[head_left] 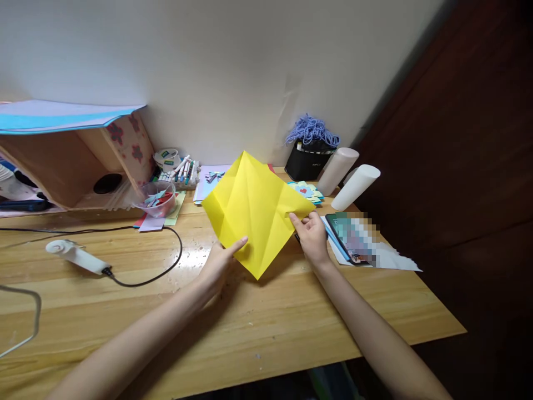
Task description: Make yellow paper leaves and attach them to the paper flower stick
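Note:
A square yellow sheet of paper (260,208), with fold creases across it, is held up above the wooden table with one corner pointing toward me. My left hand (220,261) grips its lower left edge, thumb on top and the other fingers hidden beneath. At the right corner, my right hand (310,236) pinches the paper between thumb and fingers. Just right of that hand, a phone (347,236) lies on some white paper.
A glue gun (77,256) with a black cord lies at left. Behind are a box (131,144), a plastic cup of paper scraps (158,201), markers (187,169), a black holder with purple yarn (308,161), and two white bottles (356,186). The table's right edge borders dark wood.

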### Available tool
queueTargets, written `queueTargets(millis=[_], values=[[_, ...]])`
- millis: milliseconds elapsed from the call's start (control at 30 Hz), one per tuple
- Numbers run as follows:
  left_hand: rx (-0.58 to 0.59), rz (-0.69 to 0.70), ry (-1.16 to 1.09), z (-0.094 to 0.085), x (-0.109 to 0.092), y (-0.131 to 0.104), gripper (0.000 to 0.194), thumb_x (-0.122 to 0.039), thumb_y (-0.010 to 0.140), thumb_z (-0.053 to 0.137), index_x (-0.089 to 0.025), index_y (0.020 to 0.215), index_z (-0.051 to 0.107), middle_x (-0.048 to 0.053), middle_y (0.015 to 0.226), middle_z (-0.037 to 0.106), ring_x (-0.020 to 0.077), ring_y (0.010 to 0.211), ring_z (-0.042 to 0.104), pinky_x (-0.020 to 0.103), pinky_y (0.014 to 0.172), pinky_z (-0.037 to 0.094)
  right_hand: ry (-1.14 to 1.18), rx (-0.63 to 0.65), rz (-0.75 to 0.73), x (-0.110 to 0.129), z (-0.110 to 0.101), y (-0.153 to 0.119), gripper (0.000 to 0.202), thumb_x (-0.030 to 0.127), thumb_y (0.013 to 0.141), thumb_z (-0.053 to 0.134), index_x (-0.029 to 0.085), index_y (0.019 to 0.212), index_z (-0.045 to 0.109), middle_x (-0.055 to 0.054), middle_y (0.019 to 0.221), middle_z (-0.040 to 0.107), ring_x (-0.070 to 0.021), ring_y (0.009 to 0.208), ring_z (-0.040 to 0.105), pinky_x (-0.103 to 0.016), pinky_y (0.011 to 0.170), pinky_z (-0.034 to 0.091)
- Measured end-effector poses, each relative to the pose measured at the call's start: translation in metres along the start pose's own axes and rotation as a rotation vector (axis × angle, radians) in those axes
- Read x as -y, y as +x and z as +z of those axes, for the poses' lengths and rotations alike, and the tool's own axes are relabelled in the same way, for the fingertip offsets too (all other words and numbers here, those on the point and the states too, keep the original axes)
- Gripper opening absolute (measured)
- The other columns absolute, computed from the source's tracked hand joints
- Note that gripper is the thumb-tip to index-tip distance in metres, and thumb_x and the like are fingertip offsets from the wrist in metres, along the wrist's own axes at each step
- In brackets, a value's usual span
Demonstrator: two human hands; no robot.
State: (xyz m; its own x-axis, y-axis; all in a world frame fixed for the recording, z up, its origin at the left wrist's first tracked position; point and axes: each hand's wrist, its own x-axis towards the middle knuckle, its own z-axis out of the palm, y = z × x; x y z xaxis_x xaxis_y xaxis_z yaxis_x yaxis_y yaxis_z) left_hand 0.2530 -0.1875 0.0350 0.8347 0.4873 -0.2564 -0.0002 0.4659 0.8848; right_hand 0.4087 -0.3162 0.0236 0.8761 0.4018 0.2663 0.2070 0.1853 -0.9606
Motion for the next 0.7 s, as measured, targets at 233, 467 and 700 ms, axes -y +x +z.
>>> queueTargets(millis=[233,467,700], values=[[-0.23,0.069,0.296,-0.01,0.006,0.044,0.022,-0.022,0.065,0.064,-0.012,0.084,0.06,0.01,0.084,0.068,0.0238,0.074,0.065,0.035,0.066,0.053,-0.516,0.202,0.166,-0.019,-0.035,0.021,0.026,0.035,0.085,0.04,0.016,0.097,0.053,-0.01,0.099,0.062,-0.0197,0.089,0.061,-0.037,0.081,0.046],[-0.284,0.224,0.266,-0.023,-0.017,0.062,0.031,-0.029,0.066,0.065,-0.012,0.091,0.06,0.013,0.1,0.066,0.0254,0.09,0.062,0.037,0.079,0.05,-1.343,0.269,0.093,-0.019,-0.055,0.015,0.031,0.022,0.069,0.059,0.01,0.097,0.053,-0.017,0.101,0.057,-0.0283,0.101,0.052,-0.039,0.087,0.038],[-0.248,0.172,0.082,-0.024,-0.026,0.056,0.027,-0.028,0.072,0.062,-0.013,0.095,0.061,0.014,0.11,0.064,0.0264,0.098,0.061,0.039,0.085,0.05,-1.191,0.293,0.048,-0.024,-0.045,0.013,0.022,0.023,0.065,0.056,0.015,0.086,0.054,-0.012,0.092,0.057,-0.0263,0.091,0.054,-0.037,0.081,0.041]])
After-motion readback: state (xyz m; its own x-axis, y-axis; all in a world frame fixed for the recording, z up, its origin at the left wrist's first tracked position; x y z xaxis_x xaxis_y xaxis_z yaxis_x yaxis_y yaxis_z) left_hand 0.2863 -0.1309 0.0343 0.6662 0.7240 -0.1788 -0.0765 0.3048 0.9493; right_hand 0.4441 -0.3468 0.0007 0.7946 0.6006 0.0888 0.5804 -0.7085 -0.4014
